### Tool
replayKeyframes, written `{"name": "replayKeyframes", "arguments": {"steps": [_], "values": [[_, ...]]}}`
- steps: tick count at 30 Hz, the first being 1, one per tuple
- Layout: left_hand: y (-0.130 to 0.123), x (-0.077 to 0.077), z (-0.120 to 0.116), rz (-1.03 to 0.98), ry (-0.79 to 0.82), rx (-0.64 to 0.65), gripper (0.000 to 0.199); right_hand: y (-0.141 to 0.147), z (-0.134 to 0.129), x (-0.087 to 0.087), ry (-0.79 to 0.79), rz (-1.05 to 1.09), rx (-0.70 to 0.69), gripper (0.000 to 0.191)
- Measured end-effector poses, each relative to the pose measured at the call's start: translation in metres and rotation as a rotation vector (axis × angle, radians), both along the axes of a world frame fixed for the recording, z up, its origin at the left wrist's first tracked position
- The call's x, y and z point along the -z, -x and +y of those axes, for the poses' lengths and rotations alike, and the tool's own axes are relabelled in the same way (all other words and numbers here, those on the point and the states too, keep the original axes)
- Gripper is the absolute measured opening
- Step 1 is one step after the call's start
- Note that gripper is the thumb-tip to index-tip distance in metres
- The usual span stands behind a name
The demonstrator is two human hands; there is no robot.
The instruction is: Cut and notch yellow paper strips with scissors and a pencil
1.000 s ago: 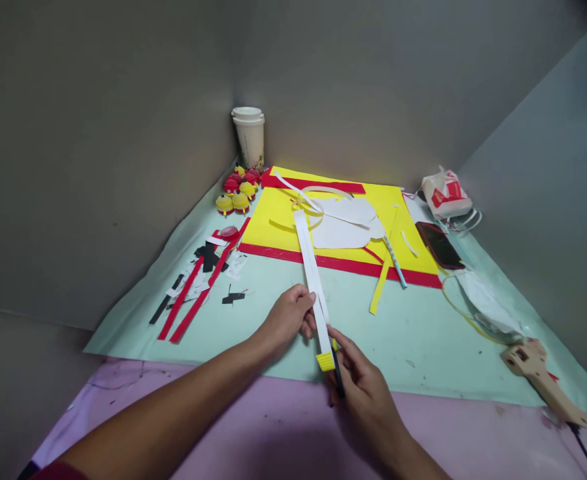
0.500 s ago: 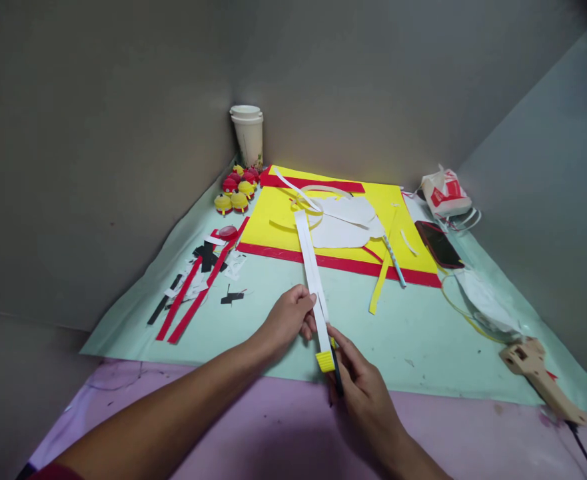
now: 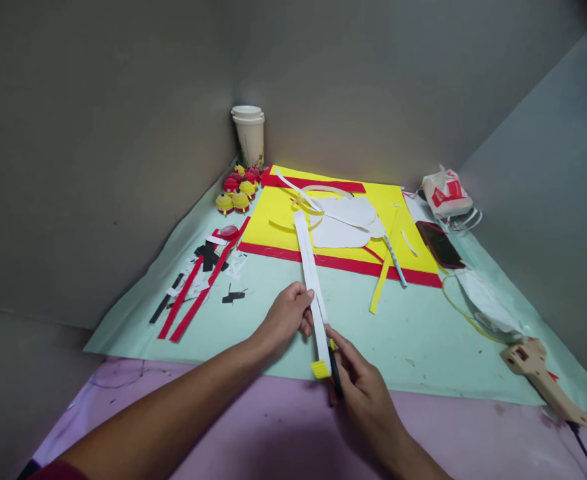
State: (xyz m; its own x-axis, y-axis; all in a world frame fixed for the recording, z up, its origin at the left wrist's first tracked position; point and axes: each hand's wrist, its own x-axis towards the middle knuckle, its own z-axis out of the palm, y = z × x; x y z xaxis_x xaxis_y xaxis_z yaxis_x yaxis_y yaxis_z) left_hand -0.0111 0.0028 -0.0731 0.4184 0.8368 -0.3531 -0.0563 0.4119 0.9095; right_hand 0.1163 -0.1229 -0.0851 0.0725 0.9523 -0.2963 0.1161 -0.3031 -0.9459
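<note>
A long white paper strip (image 3: 307, 259) reaches from the yellow sheet toward me, split lengthwise near its close end. My left hand (image 3: 292, 311) is closed on its left side, thumb on top. The cut piece ends in a yellow ribbed tab (image 3: 320, 369), curling down to the left. Closed around black-handled scissors (image 3: 334, 372), my right hand (image 3: 364, 387) has its index finger along the strip's right edge. The blades are mostly hidden by the strip and fingers.
Behind lies a yellow sheet (image 3: 268, 207) with red borders and white cutouts (image 3: 343, 230). Red strips (image 3: 189, 310) and scraps are left; round red-yellow pieces (image 3: 224, 203) stand by a cup (image 3: 250, 137). At right are a phone (image 3: 440, 245), face mask (image 3: 486, 303) and glue gun (image 3: 538, 377).
The cut piece with the yellow tab has swung slightly left and down, away from the scissors. Both hands stay in nearly the same place.
</note>
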Motion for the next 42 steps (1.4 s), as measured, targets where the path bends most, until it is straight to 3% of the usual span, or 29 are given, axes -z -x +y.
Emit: {"name": "replayKeyframes", "arguments": {"steps": [23,32,42], "values": [[-0.001,0.002,-0.001,0.002,0.000,0.030,0.019,0.003,0.002,-0.002,-0.016,-0.032,0.017,0.052],[0.001,0.002,0.000,0.010,-0.005,0.016,0.021,0.003,-0.002,0.010,-0.014,0.044,0.026,0.051],[0.001,0.003,-0.003,0.041,-0.067,0.022,0.022,0.005,0.001,0.012,-0.060,0.059,0.028,0.057]]}}
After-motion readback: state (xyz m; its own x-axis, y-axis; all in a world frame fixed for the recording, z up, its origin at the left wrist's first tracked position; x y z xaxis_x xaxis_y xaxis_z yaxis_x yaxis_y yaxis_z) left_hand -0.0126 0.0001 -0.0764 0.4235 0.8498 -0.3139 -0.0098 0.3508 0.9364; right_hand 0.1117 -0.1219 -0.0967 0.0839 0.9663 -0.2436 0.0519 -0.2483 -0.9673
